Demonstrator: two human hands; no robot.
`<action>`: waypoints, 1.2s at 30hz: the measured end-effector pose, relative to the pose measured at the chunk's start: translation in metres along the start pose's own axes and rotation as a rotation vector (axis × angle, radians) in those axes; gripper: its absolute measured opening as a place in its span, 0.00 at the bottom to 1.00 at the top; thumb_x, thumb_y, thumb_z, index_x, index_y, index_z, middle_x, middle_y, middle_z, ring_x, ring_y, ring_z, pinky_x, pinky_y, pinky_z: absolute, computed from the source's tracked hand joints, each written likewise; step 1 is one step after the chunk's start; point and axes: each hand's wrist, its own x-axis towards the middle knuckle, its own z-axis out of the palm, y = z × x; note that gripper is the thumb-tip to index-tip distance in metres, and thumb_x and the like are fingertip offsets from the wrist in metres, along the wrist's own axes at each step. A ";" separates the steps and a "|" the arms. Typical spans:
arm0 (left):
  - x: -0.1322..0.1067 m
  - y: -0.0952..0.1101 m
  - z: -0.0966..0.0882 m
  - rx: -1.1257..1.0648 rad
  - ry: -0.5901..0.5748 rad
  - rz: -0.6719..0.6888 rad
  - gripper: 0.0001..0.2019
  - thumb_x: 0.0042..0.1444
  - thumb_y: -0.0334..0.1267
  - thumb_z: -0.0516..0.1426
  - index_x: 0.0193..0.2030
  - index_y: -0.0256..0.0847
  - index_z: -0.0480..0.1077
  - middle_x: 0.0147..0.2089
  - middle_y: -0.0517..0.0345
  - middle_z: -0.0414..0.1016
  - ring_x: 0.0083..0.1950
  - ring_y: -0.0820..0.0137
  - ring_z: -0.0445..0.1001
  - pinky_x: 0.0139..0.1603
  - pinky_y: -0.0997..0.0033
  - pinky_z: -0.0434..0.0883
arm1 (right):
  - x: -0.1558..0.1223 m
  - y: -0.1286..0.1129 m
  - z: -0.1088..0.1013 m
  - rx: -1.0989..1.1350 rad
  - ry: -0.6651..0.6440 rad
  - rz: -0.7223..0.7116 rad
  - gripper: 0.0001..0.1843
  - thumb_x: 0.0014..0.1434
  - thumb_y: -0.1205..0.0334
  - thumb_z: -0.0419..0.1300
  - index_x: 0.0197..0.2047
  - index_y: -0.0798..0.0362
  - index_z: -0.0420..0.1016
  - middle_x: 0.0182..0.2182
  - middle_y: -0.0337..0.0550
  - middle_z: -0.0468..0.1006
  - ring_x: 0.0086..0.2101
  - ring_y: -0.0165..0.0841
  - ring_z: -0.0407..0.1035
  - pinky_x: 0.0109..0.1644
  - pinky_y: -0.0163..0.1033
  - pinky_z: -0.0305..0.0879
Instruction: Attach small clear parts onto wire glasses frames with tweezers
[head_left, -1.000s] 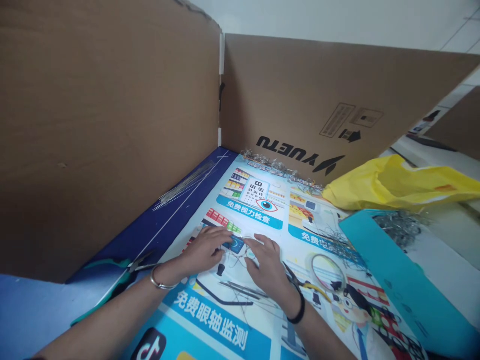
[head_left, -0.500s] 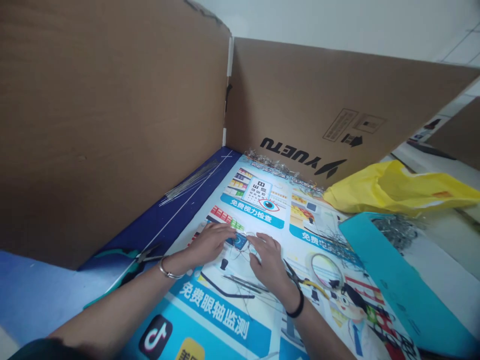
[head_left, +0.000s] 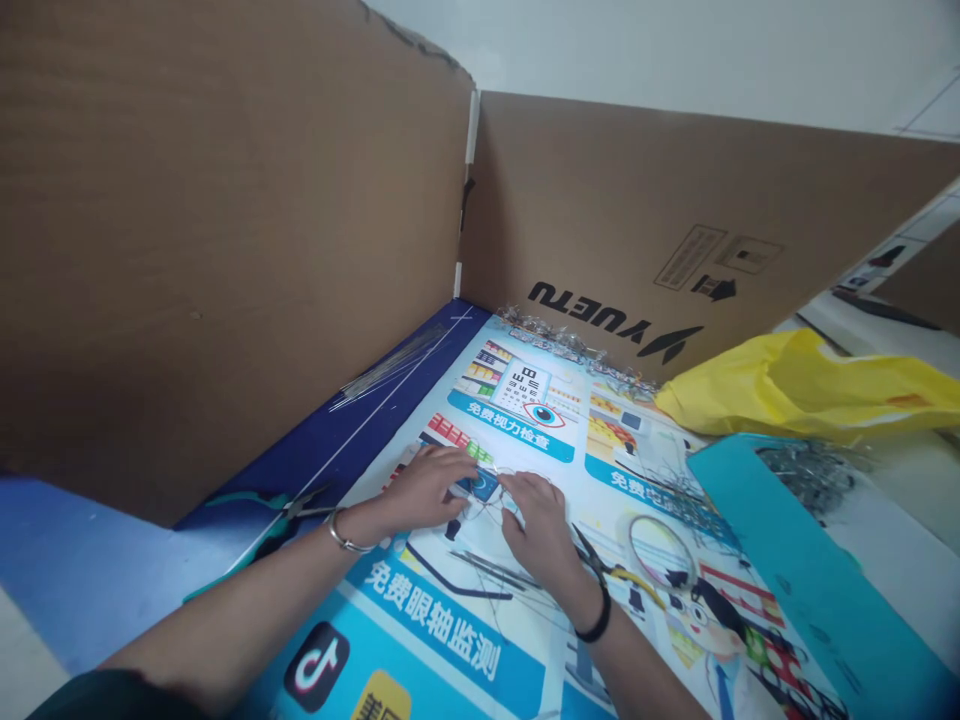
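My left hand [head_left: 431, 487] and my right hand [head_left: 536, 525] face each other low over the printed poster, fingertips pinched close together. Between them a thin wire [head_left: 489, 468] shows, its loose lengths bending below the fingers; its ends are too fine to follow. Several straight dark wire pieces [head_left: 495, 572] lie on the poster in front of my hands. Beside my right wrist rest yellow-handled pliers [head_left: 634, 578], their jaws towards my hand. Teal-handled pliers [head_left: 262, 540] lie beyond my left forearm, partly hidden by it.
Tall cardboard walls [head_left: 600, 200] stand at the left and back. A bundle of thin wires [head_left: 394, 365] lies along the left wall. Silver wire scraps [head_left: 806, 475] sit by a teal panel [head_left: 817, 580] at right, near a yellow bag [head_left: 810, 385]. More scraps line the back edge.
The view has shifted slightly, so the scene sits a little further right. Both hands keep their pinch on the wire, with the left fingers now spaced slightly differently.
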 end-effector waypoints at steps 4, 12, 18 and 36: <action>0.002 0.004 0.004 0.006 0.031 -0.020 0.16 0.50 0.30 0.56 0.47 0.46 0.69 0.53 0.59 0.71 0.58 0.64 0.63 0.57 0.62 0.58 | 0.000 0.000 -0.001 0.015 -0.002 -0.028 0.24 0.52 0.70 0.51 0.53 0.49 0.69 0.49 0.44 0.73 0.51 0.41 0.59 0.54 0.49 0.51; 0.008 0.008 0.012 0.028 0.092 -0.086 0.16 0.45 0.25 0.55 0.42 0.43 0.70 0.50 0.56 0.73 0.53 0.62 0.67 0.52 0.60 0.61 | 0.000 0.000 0.002 0.005 0.017 -0.097 0.26 0.51 0.74 0.52 0.48 0.40 0.74 0.50 0.41 0.70 0.50 0.40 0.58 0.51 0.48 0.53; 0.012 0.008 0.013 -0.003 0.105 -0.102 0.17 0.44 0.22 0.53 0.39 0.42 0.71 0.46 0.57 0.75 0.49 0.62 0.68 0.49 0.62 0.63 | 0.001 -0.004 -0.001 -0.007 -0.007 -0.075 0.26 0.50 0.75 0.52 0.47 0.41 0.75 0.49 0.43 0.70 0.50 0.40 0.58 0.50 0.48 0.54; 0.009 0.001 0.010 -0.069 0.077 -0.033 0.19 0.48 0.23 0.52 0.46 0.44 0.70 0.49 0.57 0.73 0.51 0.63 0.67 0.52 0.61 0.63 | -0.001 -0.005 -0.002 0.030 0.026 -0.052 0.21 0.54 0.71 0.52 0.48 0.46 0.72 0.50 0.42 0.71 0.51 0.40 0.57 0.53 0.48 0.54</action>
